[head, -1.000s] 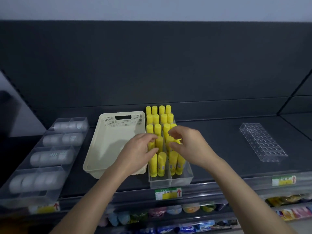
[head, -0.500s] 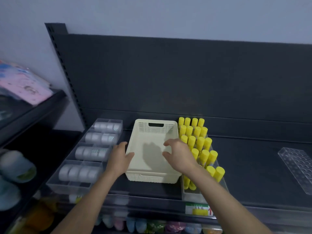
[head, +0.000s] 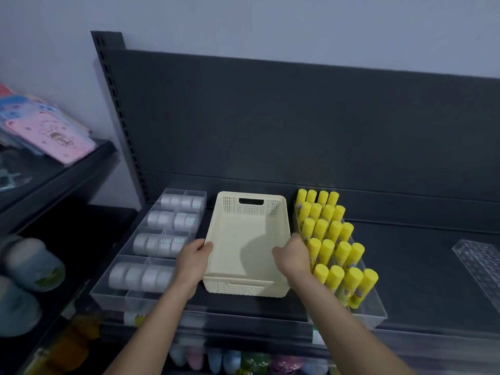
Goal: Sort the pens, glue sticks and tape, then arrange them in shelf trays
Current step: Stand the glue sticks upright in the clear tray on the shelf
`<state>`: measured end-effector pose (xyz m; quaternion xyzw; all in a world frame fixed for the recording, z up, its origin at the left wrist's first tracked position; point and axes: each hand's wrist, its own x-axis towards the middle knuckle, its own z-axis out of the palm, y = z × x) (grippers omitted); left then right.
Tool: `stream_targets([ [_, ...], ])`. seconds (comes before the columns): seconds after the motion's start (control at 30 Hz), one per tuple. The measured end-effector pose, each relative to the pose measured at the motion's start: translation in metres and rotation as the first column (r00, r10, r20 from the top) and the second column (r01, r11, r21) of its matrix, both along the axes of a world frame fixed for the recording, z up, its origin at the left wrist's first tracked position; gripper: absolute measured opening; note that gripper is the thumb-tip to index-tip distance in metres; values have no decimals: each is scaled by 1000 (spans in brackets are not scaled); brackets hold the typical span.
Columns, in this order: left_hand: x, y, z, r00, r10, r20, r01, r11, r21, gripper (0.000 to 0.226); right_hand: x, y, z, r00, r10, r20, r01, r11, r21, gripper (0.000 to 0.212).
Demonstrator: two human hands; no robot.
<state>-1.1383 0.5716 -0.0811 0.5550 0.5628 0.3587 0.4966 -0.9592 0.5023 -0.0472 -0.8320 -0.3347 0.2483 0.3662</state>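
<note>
An empty cream plastic basket (head: 243, 239) stands on the dark shelf. My left hand (head: 193, 259) grips its left rim and my right hand (head: 293, 257) grips its right rim. Right of it, a clear tray (head: 376, 309) holds several rows of upright yellow glue sticks (head: 332, 244). On the left, a clear divided tray (head: 121, 293) holds several rolls of tape (head: 140, 277) lying on their sides. No pens are in view.
A clear perforated holder (head: 479, 263) lies on the shelf at far right. The dark back panel (head: 297, 125) rises behind the trays. Another shelf unit at left carries packaged goods (head: 51, 131) and rounded items (head: 29, 261). Coloured goods (head: 243, 361) fill the shelf below.
My hands left the glue sticks and moved left to the basket, now gripping both its side rims. The view has shifted left and closer.
</note>
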Motion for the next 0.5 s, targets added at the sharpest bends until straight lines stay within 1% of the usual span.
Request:
stream_targets([
  [0.03,0,-1,2,1000,12,9,-12,1000,12,26,0,1,2,999,-24,-37,24,1000,3,28],
  [0.07,1,-2,5,1000,24,17,-24,999,21,25,0,1,3,999,-33,-40,34,999,12,26],
  [0.17,1,-2,15,996,51,68,-55,997,50,25,-4,1,13,999,-45,5,45,996,82,29],
  [0.27,3,-1,35,994,88,67,-97,982,159,25,-6,-2,32,997,-50,51,39,979,200,33],
  [0.37,8,-2,61,990,119,74,-135,952,276,27,-4,-3,54,993,-49,106,14,953,303,33],
  [0.5,24,-8,84,986,67,152,-119,924,364,26,6,-16,77,977,-107,186,26,919,392,32],
])
